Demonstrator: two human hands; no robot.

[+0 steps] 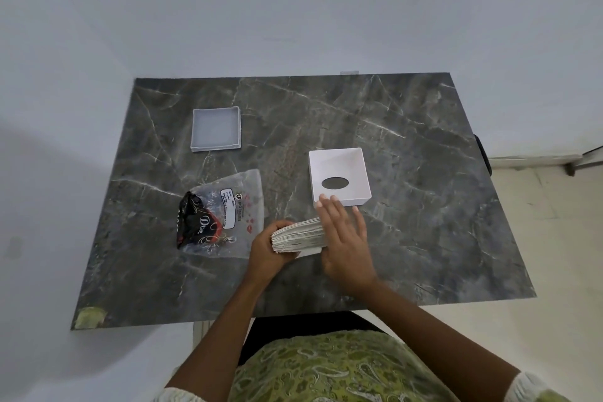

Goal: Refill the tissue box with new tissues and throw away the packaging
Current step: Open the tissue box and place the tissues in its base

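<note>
A stack of white tissues stands on edge on the dark marble table, near its front middle. My left hand grips the stack's left end. My right hand lies flat against the stack's right side, fingers straight and together. Just behind the hands the white tissue box lies upside down, its inside open upward and its oval slot against the table. The box's shallow grey bottom tray rests at the back left. The empty clear plastic wrapper, with black and red print, lies crumpled left of my hands.
The table stands against a white wall. A pale tiled floor shows on the right, where a dark object sits by the table's right edge. A greenish patch marks the table's front left corner.
</note>
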